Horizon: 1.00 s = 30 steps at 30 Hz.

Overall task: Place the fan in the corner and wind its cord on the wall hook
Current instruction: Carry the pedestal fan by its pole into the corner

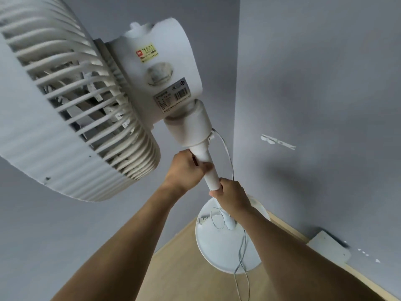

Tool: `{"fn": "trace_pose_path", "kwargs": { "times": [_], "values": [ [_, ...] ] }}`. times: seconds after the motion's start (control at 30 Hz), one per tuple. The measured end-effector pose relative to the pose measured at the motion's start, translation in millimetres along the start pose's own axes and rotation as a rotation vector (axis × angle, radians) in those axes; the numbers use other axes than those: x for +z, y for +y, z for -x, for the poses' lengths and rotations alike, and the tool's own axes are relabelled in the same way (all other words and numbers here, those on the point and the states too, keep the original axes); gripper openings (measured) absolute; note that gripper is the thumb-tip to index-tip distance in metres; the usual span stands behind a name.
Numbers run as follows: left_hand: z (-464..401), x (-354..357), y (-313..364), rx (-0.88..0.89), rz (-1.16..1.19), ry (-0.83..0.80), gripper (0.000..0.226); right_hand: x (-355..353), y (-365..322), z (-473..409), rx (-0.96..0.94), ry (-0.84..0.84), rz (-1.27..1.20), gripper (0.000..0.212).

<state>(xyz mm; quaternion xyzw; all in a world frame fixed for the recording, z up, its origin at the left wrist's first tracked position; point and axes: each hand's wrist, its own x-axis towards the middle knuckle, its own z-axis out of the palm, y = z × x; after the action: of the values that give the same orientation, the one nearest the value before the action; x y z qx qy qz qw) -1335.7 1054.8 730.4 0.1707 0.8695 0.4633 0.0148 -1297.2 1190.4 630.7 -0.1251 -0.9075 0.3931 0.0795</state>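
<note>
Fan (165,83) stood in the far corner, left hand (184,170) and right hand (232,196) both clamped round its pole (209,170). Best lowered squarely, keeping the loose cord (240,257) off the base (217,250).

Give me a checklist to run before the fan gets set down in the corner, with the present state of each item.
1. Left hand grips the pole: ok.
2. Right hand grips the pole lower down: ok.
3. Base over the floor near the corner: ok; whether it touches the floor, cannot tell.
4. Cord wound on the hook: not ok, it lies loose over the base and trails to the floor.
5. Plug free of the pole: ok, it lies on the base.
6. Hook bare: ok.
</note>
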Motion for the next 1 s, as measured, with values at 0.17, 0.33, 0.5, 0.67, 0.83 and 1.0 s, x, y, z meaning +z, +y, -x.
{"fn": "trace_pose_path", "kwargs": {
  "times": [0.17,0.33,0.5,0.67,0.83,1.0],
  "values": [
    [-77.3,51.0,30.6,-0.028,-0.008,0.054,0.029,-49.0,38.4,-83.8,-0.013,-0.039,0.017,0.017],
    [-152.5,85.5,22.0,-0.104,-0.02,0.099,0.03,-55.4,72.0,-167.0,-0.049,-0.126,0.025,0.018],
    [-228.4,118.6,-6.8,-0.154,-0.024,0.1,0.032,-45.4,100.6,-246.8,-0.046,-0.176,0.034,0.017],
    [-289.0,144.7,-17.1,-0.225,-0.046,0.084,0.03,-46.0,125.4,-309.3,-0.031,-0.222,0.056,0.02],
    [-340.7,164.8,-23.2,-0.315,-0.062,0.117,0.032,-42.5,145.7,-366.1,-0.041,-0.294,0.039,0.019],
    [-374.4,190.4,-29.4,-0.429,-0.085,0.203,0.021,-35.4,169.6,-411.4,-0.101,-0.374,0.034,0.021]
  ]
}}
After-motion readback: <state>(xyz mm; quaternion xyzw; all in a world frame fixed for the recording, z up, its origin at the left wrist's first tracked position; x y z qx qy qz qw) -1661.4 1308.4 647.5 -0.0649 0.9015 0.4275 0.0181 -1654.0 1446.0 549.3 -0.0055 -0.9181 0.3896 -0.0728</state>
